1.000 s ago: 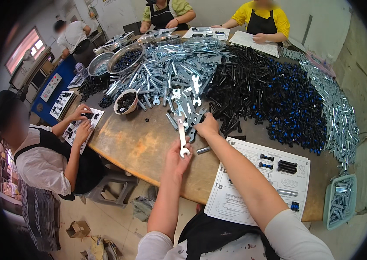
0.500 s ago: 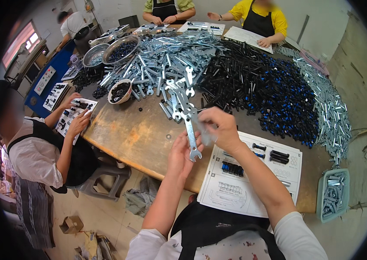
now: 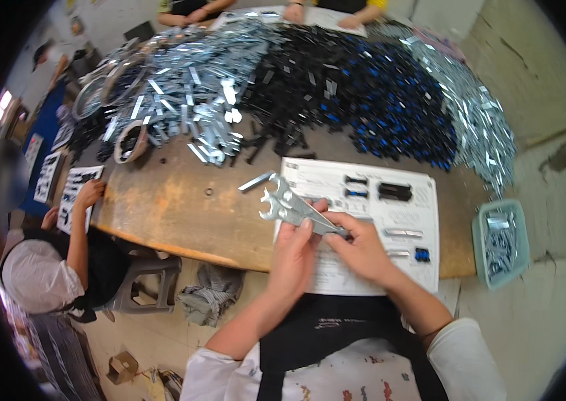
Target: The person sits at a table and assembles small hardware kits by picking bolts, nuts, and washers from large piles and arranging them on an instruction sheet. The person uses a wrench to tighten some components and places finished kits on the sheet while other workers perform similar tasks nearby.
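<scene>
Flat silver open-ended wrenches [image 3: 288, 206], at least two and partly fanned out, are held between my hands over the printed sheet [image 3: 425, 217]. My left hand [image 3: 294, 257] closes round them from below, its thumb pressed on top. My right hand [image 3: 361, 248] pinches their other ends, which the fingers partly hide. On the sheet lie black bolts [image 3: 394, 192], shorter blue-marked bolts [image 3: 356, 188], a silver tube [image 3: 403, 233] and a small black-and-blue group of parts [image 3: 422, 254]. A loose silver piece [image 3: 256, 181] rests on the table beside the wrenches.
Heaps of silver parts [image 3: 196, 100], black bolts [image 3: 296, 80], blue-marked bolts [image 3: 403, 113] and short silver pieces [image 3: 477, 113] spread across the table. A bowl [image 3: 130, 142] stands left; a green basket [image 3: 501, 244] hangs near the right edge. Co-workers sit left and across.
My hands have come together and moved from beside the silver heap to over the sheet, wrenches in them. My right hand now grips the wrenches' ends. The view has tilted lower.
</scene>
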Action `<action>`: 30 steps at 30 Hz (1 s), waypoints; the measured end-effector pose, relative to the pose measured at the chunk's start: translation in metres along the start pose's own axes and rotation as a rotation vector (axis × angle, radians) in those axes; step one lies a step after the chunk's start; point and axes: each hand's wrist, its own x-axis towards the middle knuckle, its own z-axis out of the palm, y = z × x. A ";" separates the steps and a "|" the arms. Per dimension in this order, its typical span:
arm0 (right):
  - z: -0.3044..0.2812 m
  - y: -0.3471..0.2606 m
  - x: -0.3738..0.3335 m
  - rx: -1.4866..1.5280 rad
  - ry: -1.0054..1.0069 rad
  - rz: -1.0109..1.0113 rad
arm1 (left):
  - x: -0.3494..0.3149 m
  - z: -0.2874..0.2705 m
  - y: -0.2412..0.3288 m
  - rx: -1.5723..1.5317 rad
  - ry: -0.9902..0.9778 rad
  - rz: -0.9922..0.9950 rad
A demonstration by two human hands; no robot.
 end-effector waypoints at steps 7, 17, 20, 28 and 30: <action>-0.136 0.045 -0.100 -0.186 -0.295 0.312 | -0.035 -0.032 -0.008 0.800 -0.316 -0.272; -0.163 0.073 -0.129 -0.384 -0.243 0.108 | -0.025 0.035 -0.065 1.606 -0.692 0.235; -0.158 0.060 -0.140 -0.658 -0.097 0.111 | -0.026 0.035 -0.073 1.634 -0.681 0.262; -0.152 0.083 -0.167 -0.885 0.157 -0.063 | -0.028 0.029 -0.074 1.611 -0.592 0.255; -0.153 0.089 -0.166 -0.880 0.158 -0.080 | -0.027 0.030 -0.075 1.616 -0.599 0.243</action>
